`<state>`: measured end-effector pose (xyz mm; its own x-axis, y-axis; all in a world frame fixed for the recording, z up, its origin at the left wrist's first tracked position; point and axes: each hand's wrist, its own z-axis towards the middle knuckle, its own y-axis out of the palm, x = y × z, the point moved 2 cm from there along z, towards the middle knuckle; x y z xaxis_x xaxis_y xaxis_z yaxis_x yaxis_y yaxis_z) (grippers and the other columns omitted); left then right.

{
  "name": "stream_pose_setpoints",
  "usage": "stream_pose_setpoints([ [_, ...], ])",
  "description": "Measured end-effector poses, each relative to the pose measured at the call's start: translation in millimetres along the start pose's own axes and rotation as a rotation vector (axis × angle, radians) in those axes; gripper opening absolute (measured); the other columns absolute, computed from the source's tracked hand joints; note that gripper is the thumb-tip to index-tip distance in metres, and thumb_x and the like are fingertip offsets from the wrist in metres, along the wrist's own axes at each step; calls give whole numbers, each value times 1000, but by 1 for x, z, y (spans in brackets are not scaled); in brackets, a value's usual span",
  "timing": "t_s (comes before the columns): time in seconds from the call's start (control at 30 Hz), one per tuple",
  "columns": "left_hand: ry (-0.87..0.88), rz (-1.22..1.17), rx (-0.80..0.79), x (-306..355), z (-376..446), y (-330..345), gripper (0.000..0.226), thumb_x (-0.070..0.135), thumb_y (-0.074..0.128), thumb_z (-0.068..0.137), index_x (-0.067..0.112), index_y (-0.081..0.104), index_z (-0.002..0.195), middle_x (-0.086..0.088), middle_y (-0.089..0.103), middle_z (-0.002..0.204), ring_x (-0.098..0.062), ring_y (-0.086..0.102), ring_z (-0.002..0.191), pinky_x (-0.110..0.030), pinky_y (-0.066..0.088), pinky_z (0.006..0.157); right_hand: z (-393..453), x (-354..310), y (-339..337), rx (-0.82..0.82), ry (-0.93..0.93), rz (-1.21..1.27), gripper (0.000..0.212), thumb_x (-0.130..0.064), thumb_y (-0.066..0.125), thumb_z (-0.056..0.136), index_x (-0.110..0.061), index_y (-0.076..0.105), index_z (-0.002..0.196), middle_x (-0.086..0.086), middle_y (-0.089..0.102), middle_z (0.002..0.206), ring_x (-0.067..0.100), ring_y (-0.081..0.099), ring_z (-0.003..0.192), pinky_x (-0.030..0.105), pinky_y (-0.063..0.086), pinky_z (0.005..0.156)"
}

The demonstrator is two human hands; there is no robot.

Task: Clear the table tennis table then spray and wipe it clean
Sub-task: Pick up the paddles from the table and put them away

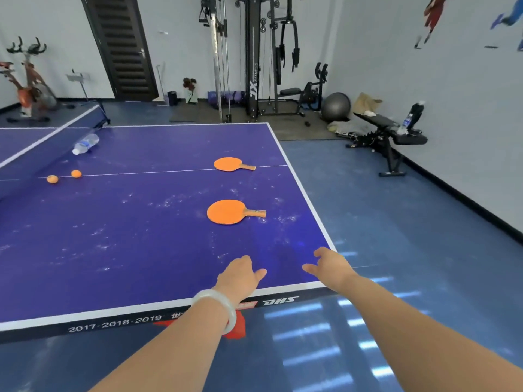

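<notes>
We reach both arms over the near right corner of the blue table [127, 222]. Our left hand [240, 275], with a pale bangle [219, 306] on its wrist, hovers above the near edge, fingers relaxed and grasping nothing. Our right hand [329, 264] hovers just beside the right sideline, fingers loosely spread, also grasping nothing. Neither hand touches any item.

Items on the table:
- Near paddle [230, 212]: orange face up, lying flat ahead of our hands, handle pointing right.
- Far paddle [230, 164]: orange face up, lying flat across the white centre line, handle pointing right.
- Two orange balls [64, 176]: resting near the net [36, 154], close to the centre line, slightly apart from each other.
- Plastic water bottle [85, 143]: lying on its side beside the net, cap end toward us.

White smudges and specks cover much of the table surface.

Beyond the table we see a cable weight machine [252, 60], a grey exercise ball [336, 106], and a black bench [387, 131] holding another bottle [407, 122].
</notes>
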<state>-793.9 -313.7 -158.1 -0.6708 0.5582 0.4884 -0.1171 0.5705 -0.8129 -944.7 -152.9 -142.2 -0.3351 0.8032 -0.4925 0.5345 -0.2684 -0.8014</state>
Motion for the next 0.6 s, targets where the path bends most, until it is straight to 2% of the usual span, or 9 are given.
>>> stream_pose_setpoints([
  [0.13,-7,-25,17,76,26,37,50,44,47,99,8,43,135,-8,49,135,-27,51,121,-42,44,102,25,60,-46,-9,-26,24,61,-38,63,93,-14,40,144,7,51,137,19,52,100,26,43,83],
  [0.3,-56,-42,43,152,59,67,59,46,47,99,9,37,143,-7,44,143,-26,47,128,-42,43,105,69,116,-96,-47,-88,-38,60,-39,62,93,-11,40,142,10,56,130,25,56,115,29,45,90],
  [0.4,-93,-51,75,176,75,77,54,46,48,99,9,42,138,-7,48,137,-25,51,122,-41,45,102,98,139,-114,-89,-105,-53,59,-41,60,94,-10,40,141,10,56,126,25,56,111,29,45,87],
  [0.5,-159,-32,104,187,94,82,55,47,48,98,9,42,138,-7,49,136,-23,53,120,-36,48,99,130,149,-124,-130,-140,-79,59,-43,57,95,-10,40,141,7,57,111,23,54,96,27,42,78],
  [0.6,-214,-34,136,197,125,82,54,47,49,98,8,44,135,-9,51,132,-24,55,116,-36,50,95,172,146,-133,-162,-197,-96,60,-42,56,96,-10,37,143,5,54,114,20,51,93,26,41,78],
])
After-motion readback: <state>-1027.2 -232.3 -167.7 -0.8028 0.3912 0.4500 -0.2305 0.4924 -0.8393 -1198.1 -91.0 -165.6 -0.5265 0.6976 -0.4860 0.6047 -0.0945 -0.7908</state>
